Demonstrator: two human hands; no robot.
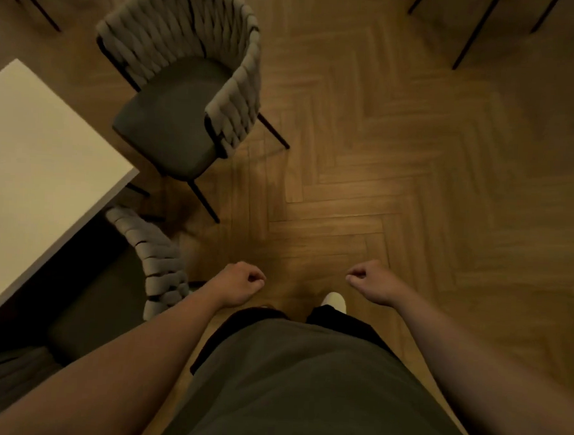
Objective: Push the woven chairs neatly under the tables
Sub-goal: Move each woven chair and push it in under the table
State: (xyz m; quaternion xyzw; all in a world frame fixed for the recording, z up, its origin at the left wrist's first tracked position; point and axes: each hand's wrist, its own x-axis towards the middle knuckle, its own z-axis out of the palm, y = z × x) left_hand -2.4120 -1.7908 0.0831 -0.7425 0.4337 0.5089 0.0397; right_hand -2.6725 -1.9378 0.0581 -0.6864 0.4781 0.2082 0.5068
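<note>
Closest to the camera is a grey shirt (pixel 304 382), with two bare forearms reaching forward past it. Two hands show: the left hand (pixel 243 283) and the right hand (pixel 371 280) hang over the floor (pixel 412 190) well apart from each other, each with its fingers curled into a loose fist and gripping nothing. One white shoe (pixel 334 301) pokes out below dark trousers (pixel 340 321) between them. Two woven chairs are in sight beside one white table (pixel 41 160). The near chair (pixel 158 264) stands just left of the left forearm, close against the table's long edge, its seat in the shadow there; only the curve of its back shows clearly, made of thick grey padded bands woven over and under one another. The far chair (pixel 171 120) stands clear of the table, off its corner and turned at an angle, with its whole seat uncovered. It has a dark grey cushioned seat, a rounded wrap-around back of the same fat grey bands on a black frame, and thin black legs splayed outward. The floor is brown wood laid in a herringbone pattern. Thin black furniture legs cross the top left corner (pixel 35 2) and the top right corner (pixel 474 31); what they belong to cannot be told.
</note>
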